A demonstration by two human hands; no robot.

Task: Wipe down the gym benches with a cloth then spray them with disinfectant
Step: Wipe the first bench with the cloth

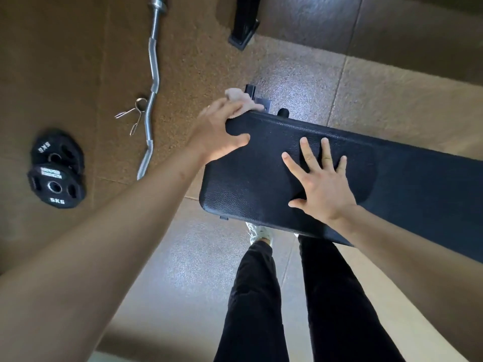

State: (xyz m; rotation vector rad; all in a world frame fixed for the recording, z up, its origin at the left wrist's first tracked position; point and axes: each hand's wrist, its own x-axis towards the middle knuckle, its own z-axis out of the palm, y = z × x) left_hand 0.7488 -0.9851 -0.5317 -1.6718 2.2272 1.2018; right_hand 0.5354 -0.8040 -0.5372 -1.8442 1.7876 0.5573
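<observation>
On the floor to the far left lay two weight plates (56, 176), with a curl bar (151, 82) and spring clips (133, 113) just beside them. The left hand (217, 134) sat at the far left corner of the bench pad (261, 173). Its thumb lay on top and its fingers curled over the end edge, holding a bunched pale cloth (240, 99) against that edge. From this corner the pad's long axis ran off to the right and out of view, so nearly all of its surface lay rightward of the cloth. The right hand (321, 184) pressed flat on the pad with fingers spread, holding nothing. It probably braced the bench, and it stood directly in the path of any lengthwise wipe.
</observation>
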